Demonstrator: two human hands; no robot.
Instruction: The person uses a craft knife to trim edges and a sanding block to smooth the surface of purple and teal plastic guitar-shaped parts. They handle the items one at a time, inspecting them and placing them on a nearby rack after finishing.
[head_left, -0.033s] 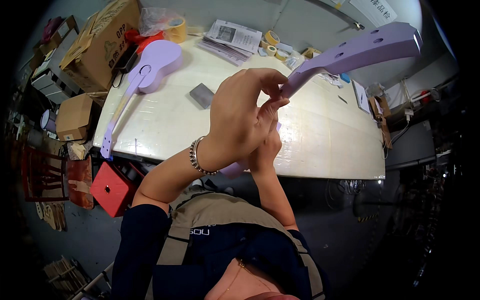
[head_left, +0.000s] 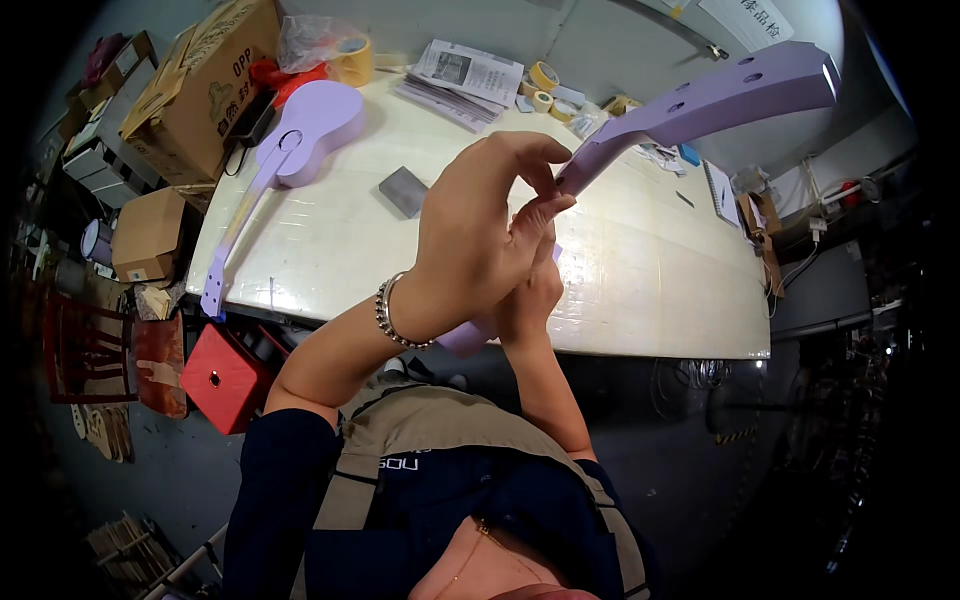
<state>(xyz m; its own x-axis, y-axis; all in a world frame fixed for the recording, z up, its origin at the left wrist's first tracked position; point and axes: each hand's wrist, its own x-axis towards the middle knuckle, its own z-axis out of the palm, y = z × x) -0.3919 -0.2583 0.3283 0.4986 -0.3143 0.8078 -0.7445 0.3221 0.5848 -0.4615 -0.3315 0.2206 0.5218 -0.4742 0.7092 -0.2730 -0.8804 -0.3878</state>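
A lilac ukulele is held up in front of me, its headstock (head_left: 740, 90) with peg holes pointing to the upper right. My left hand (head_left: 480, 220), wearing a beaded bracelet, has thumb and forefinger pinched at the edge of the neck just below the headstock. Behind it, partly covered, my right hand (head_left: 535, 300) is closed around the neck lower down. A bit of the lilac body (head_left: 465, 340) shows beneath my left wrist; most of it is hidden. Another lilac ukulele (head_left: 325, 115) lies on the table (head_left: 650, 270) at the left. A grey block (head_left: 403, 192) rests beside my left hand.
Newspapers (head_left: 465, 75) and tape rolls (head_left: 543, 76) sit along the table's back. A large cardboard box (head_left: 205, 90) stands at the far left. A notebook (head_left: 720, 190) lies near the right edge. Below the left edge are a red box (head_left: 225, 375) and a wooden chair (head_left: 95, 350).
The headstock has shifted very slightly to the left, and my left fingers have moved a touch with it. The rest stays as it was.
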